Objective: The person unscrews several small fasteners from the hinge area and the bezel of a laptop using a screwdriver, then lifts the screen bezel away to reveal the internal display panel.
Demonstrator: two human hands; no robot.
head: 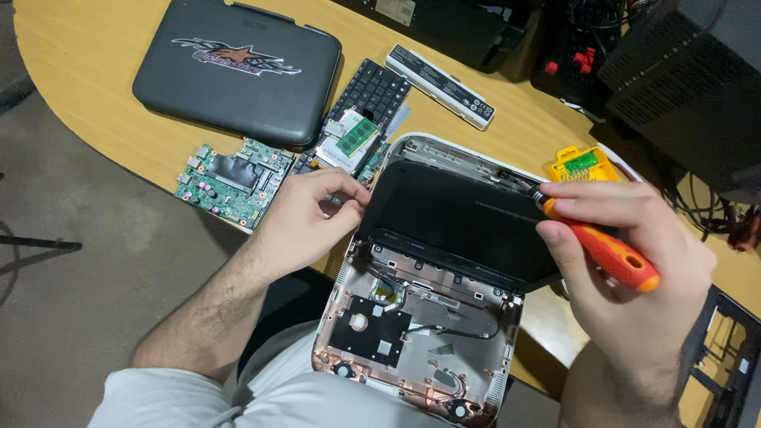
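A small white laptop [444, 261] lies open and stripped at the table's front edge, its dark screen panel [460, 218] raised over the bare base shell [396, 341]. My left hand [305, 218] pinches the screen panel's upper left corner. My right hand [626, 269] grips an orange-handled screwdriver [610, 254], whose tip meets the panel's upper right corner.
A green circuit board [234, 178] lies at the left edge. Behind it sits a dark grey closed case [238, 67], a black keyboard [369, 95] bearing a green memory stick [357, 136], a white battery bar [440, 75] and a yellow bit holder [583, 165]. Black equipment [682, 79] fills the back right.
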